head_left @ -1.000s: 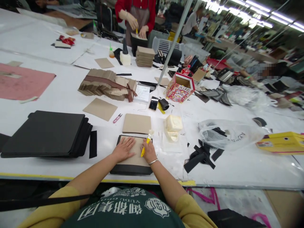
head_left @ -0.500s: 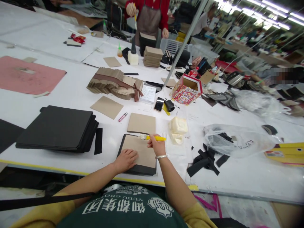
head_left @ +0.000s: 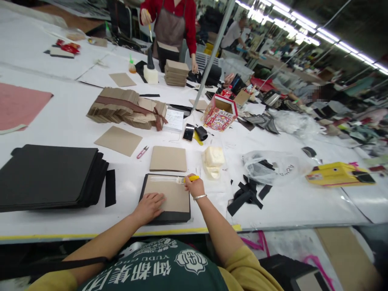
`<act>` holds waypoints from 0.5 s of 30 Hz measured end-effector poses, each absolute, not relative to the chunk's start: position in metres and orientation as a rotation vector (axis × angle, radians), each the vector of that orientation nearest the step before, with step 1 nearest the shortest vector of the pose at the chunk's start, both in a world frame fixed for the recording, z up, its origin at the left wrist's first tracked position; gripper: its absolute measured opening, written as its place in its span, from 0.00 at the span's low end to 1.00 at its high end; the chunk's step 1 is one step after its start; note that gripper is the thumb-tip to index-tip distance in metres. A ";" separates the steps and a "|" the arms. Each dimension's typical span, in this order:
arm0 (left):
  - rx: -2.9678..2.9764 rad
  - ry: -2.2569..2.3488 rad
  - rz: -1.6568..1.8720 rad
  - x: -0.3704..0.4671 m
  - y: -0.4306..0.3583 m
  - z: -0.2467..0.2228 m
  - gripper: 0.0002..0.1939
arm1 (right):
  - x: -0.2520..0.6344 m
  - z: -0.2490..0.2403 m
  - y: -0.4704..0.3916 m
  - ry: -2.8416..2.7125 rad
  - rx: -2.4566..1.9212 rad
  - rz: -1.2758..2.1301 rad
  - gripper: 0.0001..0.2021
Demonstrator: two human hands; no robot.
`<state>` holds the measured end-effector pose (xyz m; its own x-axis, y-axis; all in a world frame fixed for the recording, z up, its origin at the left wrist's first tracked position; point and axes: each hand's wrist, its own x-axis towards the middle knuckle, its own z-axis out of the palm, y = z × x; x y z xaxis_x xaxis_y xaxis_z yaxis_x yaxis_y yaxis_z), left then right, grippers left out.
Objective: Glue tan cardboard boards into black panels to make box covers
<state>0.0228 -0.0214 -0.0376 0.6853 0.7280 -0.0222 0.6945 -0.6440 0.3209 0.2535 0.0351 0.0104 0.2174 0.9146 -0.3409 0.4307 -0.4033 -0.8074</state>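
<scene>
A beige board (head_left: 174, 198) lies on a black sheet (head_left: 172, 217) near the table's front edge. My left hand (head_left: 150, 207) rests flat on the board's left part, fingers spread. In my right hand (head_left: 194, 186) is a yellow-handled brush (head_left: 191, 178), its bristles on the board's upper right. A whitish wet streak runs along the board's top edge. Just beyond lies another beige board (head_left: 168, 158). A cream-coloured container (head_left: 214, 157) stands to the right of it.
Black sheets (head_left: 50, 173) are stacked at left beside a black strip (head_left: 110, 188). Pink snips (head_left: 142, 152), a phone (head_left: 188, 132) and a red box (head_left: 220, 113) lie farther back. Black scraps (head_left: 247, 196) are at right. Across the table, a person in a brown apron (head_left: 169, 25) holds a brush.
My right hand has brought the brush down onto the board's upper edge, where a wet streak now shows. The view has shifted to the right. My left hand still presses the board.
</scene>
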 end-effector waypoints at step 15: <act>2.716 0.980 0.168 0.015 -0.014 -0.084 0.22 | 0.346 -0.014 -0.079 -1.148 -1.857 0.674 0.17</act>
<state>0.0154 -0.0140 -0.0838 0.7671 0.6411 0.0233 0.6125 -0.7427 0.2707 0.3464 -0.0794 -0.0142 0.4385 0.8986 -0.0170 0.4525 -0.2371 -0.8597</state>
